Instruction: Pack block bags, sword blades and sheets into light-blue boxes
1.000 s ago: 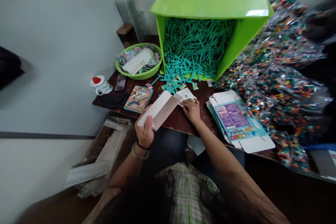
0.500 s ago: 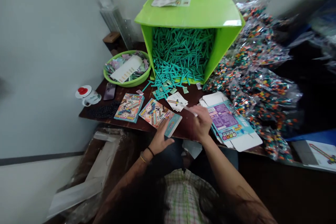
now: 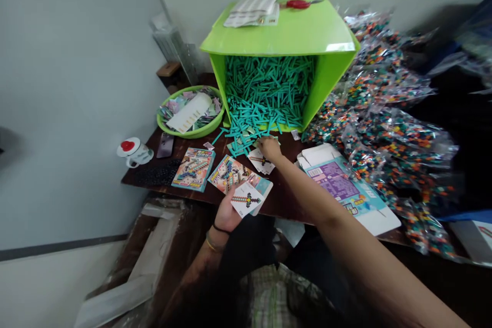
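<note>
My left hand (image 3: pixel 226 213) is closed on a white leaflet (image 3: pixel 246 200) printted with a pixel sword. Beneath the leaflet lies a flat printed box (image 3: pixel 226 171) with its teal flap toward me. My right hand (image 3: pixel 271 149) reaches forward, fingers curled down at the near edge of the teal plastic sticks (image 3: pixel 246 115), among small greenish packets. What its fingertips hold, if anything, is hidden. Just below that hand lies a small stack of similar leaflets (image 3: pixel 261 162). A filled-looking printed box (image 3: pixel 193 169) rests to the left.
A green bin (image 3: pixel 284 36) on its side spills the sticks. Left of it stand a green basin (image 3: pixel 196 133) of packets, a phone (image 3: pixel 165 145) and a lidded mug (image 3: pixel 140 155). Flattened boxes (image 3: pixel 334 179) and bags of coloured pieces (image 3: pixel 400 138) occupy the right.
My left hand now holds a leaflet over the flat box, where it rested on the box before. My right hand has moved forward and left to the edge of the sticks.
</note>
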`<state>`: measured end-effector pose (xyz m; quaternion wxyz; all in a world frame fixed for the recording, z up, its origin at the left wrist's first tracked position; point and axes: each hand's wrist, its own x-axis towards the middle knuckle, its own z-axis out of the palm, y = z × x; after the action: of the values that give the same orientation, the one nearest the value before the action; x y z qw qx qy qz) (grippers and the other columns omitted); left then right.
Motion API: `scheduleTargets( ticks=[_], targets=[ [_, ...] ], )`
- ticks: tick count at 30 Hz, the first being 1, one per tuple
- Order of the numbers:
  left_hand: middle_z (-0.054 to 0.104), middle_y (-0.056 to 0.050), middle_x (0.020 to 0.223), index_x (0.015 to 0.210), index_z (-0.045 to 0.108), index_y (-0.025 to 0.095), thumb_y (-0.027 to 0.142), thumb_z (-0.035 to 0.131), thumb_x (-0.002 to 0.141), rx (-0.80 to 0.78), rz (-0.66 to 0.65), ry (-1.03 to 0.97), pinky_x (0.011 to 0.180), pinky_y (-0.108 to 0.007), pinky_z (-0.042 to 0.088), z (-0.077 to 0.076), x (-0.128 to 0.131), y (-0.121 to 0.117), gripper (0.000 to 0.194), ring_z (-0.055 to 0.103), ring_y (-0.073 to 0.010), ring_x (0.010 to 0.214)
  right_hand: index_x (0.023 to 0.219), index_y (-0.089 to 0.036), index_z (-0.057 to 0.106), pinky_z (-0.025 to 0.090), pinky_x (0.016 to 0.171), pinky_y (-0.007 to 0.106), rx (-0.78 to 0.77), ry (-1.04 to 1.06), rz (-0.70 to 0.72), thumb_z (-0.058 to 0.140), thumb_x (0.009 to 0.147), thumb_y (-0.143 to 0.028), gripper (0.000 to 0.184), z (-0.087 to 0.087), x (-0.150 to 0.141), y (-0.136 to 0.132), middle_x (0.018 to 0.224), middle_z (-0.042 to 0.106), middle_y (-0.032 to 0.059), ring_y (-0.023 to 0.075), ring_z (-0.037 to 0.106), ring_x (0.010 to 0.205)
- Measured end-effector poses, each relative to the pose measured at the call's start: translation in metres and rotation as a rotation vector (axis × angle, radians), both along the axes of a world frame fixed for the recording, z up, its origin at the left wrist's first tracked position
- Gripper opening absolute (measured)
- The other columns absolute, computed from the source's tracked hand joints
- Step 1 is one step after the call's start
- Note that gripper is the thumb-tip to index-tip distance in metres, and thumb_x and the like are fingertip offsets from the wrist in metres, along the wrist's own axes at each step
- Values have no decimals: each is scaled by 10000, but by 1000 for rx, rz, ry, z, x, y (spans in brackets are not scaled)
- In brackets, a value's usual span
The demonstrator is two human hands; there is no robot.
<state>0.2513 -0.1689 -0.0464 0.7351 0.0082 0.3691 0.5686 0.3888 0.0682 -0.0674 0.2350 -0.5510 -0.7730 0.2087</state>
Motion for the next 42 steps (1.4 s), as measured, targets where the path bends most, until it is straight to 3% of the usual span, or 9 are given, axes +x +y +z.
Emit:
scheduleTargets(
  ticks=[4, 10, 15, 19, 25, 30, 36, 39, 42],
  targets=[
    [773, -167, 1189, 1279, 685, 98, 162, 642, 897, -53, -58, -29, 1176, -549, 451, -9, -5, -7, 390, 671, -343, 1268, 870, -89, 731, 401, 1038, 530, -60, -3, -132, 719, 898, -272, 186, -9, -16, 15, 1031, 754, 251, 371, 614, 1159],
    [762, -167, 1224, 1445, 574, 97, 153, 655, 887, -50, -48, -16, 1169, -550, 469, -17, -11, -3, 567, 676, -347, 1257, 873, -145, 695, 487, 908, 409, -98, 196, -96, 585, 974, -344, 249, 8, -16, 6, 870, 758, 129, 262, 670, 937],
    [783, -159, 1159, 1216, 703, 72, 160, 680, 875, -70, 115, 82, 1183, -530, 459, -7, -15, 0, 353, 715, -329, 1191, 935, -201, 685, 533, 772, 299, -136, 423, 81, 571, 943, -438, 264, 18, 12, -71, 896, 743, 23, 188, 664, 825],
    [785, -163, 1146, 1135, 738, 78, 181, 776, 795, -43, 223, 208, 1167, -550, 461, 1, -7, -5, 357, 726, -346, 1158, 913, -230, 652, 520, 666, 299, -405, 898, -66, 753, 794, -572, 376, 19, 59, -148, 795, 686, -8, 181, 620, 715],
    [745, -150, 1267, 1184, 740, 142, 474, 797, 817, 96, 397, 399, 1161, -484, 458, 6, 47, -13, 498, 647, -340, 1294, 738, -221, 684, 544, 862, 348, -618, 1134, -41, 856, 717, -607, 424, 35, 56, -232, 1144, 736, 58, 231, 669, 992],
    [615, -172, 1467, 1431, 611, 172, 709, 648, 860, 551, 100, 1077, 1219, -482, 381, 7, 56, -24, 785, 527, -356, 1420, 749, -219, 637, 482, 667, 274, -415, 1043, -291, 806, 711, -644, 459, 31, 69, -234, 721, 642, -21, 150, 554, 669],
    [538, -147, 1557, 1453, 601, 218, 245, 738, 834, 691, -520, 2040, 1275, -592, 222, -14, -2, -20, 634, 402, -356, 1514, 740, -214, 622, 431, 579, 258, -324, 909, -424, 830, 604, -697, 543, 19, 128, -218, 661, 628, -26, 139, 532, 606],
    [702, -117, 1344, 1268, 729, 229, 270, 544, 976, 688, -266, 1998, 1193, -527, 380, -13, -13, -16, 348, 592, -288, 1325, 761, -216, 628, 459, 537, 268, -456, 929, -332, 826, 609, -711, 554, 28, 122, -228, 656, 656, -8, 163, 574, 585],
    [742, -126, 1235, 1207, 750, 202, 417, 390, 1065, 703, 89, 1821, 1120, -479, 456, 1, -9, -17, 443, 657, -259, 1191, 809, -215, 642, 497, 574, 277, -384, 928, -206, 750, 749, -643, 446, 49, 99, -230, 701, 683, 6, 177, 616, 626]
  ],
)
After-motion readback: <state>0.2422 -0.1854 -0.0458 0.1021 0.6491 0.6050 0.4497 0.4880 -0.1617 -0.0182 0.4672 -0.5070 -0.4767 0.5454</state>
